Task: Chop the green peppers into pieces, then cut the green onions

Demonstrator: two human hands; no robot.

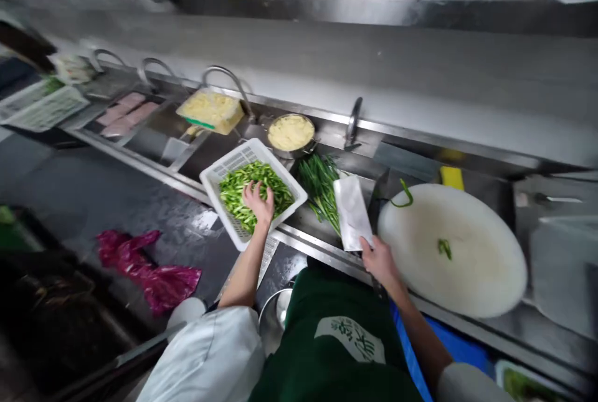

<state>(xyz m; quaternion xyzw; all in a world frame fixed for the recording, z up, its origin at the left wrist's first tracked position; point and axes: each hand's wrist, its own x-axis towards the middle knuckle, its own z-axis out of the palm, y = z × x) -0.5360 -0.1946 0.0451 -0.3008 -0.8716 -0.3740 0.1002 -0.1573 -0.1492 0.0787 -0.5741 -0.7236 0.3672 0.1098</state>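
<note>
My left hand rests fingers apart on a heap of chopped green vegetable pieces inside a white plastic basket. The basket sits tilted over the front edge of the sink. My right hand is wrapped round the handle of a cleaver, whose broad blade lies flat-side up over the sink. Beside the blade, a bunch of long green stalks lies in the sink, partly covered by it. To the right stands a round white cutting board with a few green scraps on it.
Behind the basket are a metal pot of pale yellow food and a tub of similar food. Curved faucets rise along the wall. A yellow block is behind the board. A magenta plastic bag lies on the floor.
</note>
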